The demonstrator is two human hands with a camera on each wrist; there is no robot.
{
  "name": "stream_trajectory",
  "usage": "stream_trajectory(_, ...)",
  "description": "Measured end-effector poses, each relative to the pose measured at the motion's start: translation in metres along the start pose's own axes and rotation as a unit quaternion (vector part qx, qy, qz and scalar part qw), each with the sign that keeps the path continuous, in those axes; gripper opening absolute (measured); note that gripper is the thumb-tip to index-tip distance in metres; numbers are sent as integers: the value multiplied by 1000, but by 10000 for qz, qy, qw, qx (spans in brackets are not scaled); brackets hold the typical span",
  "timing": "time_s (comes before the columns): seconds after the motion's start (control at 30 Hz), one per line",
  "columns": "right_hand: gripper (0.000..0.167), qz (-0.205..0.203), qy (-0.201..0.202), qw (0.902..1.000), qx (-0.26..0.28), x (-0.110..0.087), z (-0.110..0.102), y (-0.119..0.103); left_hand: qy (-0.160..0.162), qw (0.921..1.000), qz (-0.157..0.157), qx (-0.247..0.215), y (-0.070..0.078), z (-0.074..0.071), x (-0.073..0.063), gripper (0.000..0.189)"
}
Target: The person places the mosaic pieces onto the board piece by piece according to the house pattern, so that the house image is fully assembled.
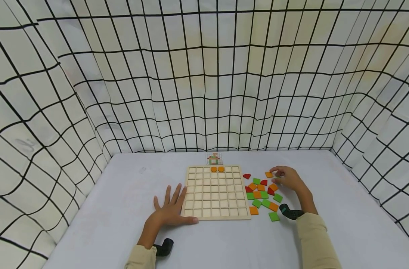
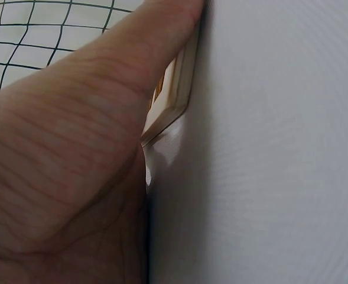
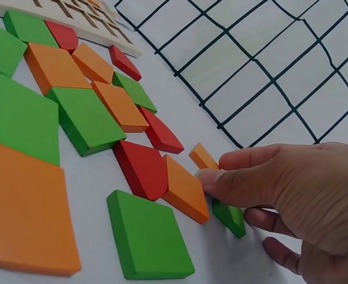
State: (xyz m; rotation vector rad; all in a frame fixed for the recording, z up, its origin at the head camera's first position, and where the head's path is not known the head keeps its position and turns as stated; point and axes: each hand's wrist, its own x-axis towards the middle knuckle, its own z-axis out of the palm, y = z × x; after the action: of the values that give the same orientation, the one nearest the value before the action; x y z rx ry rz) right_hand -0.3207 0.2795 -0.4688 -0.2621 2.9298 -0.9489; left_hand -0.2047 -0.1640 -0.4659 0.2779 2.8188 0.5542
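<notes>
My left hand (image 1: 170, 213) lies with fingers spread at the near left corner of a wooden grid board (image 1: 188, 194). Its fingertips are at the left edge and its thumb runs along the front edge; the left wrist view shows the thumb close by the board's corner (image 2: 176, 106). Two orange rounded pieces (image 1: 217, 169) sit in the far row. My right hand (image 1: 289, 179) reaches to the far right of the loose tiles. Its index fingertip is right at an orange tile (image 3: 202, 155), thumb just below, and a green tile (image 3: 228, 218) shows partly under the hand.
Several green, orange and red tiles (image 1: 260, 187) lie scattered right of the board, some touching. A small patterned card (image 1: 214, 158) lies behind the board. White walls with black netting (image 1: 217, 86) stand around the back and sides of the white table (image 1: 123, 186).
</notes>
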Motion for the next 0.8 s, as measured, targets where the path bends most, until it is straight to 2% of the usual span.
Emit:
stream_trajectory(0.37, 25, 176, 202, 9996, 32, 1, 7, 0, -35, 10000, -66, -51, 0, 0, -1, 121)
stream_trajectory(0.53, 22, 194, 286, 9993, -135, 2, 8, -1, -11, 10000, -41, -60, -1, 1, -1, 121)
stream_trajectory(0.67, 22, 146, 361, 9989, -278, 5, 8, -1, 20, 10000, -28, -94, 1, 0, -1, 121)
stream_trajectory(0.8, 25, 269, 408, 9986, -195, 8, 10, -1, 30, 9999, -16, -97, 1, -1, -1, 121)
